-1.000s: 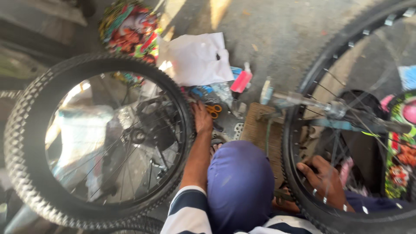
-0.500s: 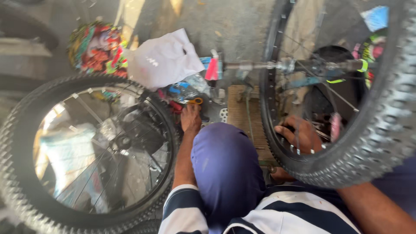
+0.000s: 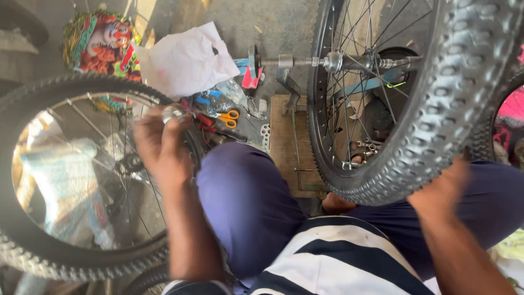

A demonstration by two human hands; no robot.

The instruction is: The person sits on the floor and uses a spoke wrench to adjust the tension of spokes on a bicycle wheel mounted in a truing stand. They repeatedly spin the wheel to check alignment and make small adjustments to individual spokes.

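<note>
Concrete floor (image 3: 273,22), littered with a white plastic bag (image 3: 185,60), orange-handled scissors (image 3: 230,117) and a wooden block (image 3: 286,142). Left hand (image 3: 161,147), blurred, closes its grip on a small shiny metal part (image 3: 173,113) above the left bicycle wheel (image 3: 33,257) lying on the floor. Right hand (image 3: 442,188), blurred, rests against the knobby tyre (image 3: 436,109) of the upright wheel; its grip cannot be determined. The threaded axle (image 3: 289,61) projects left from the hub.
</note>
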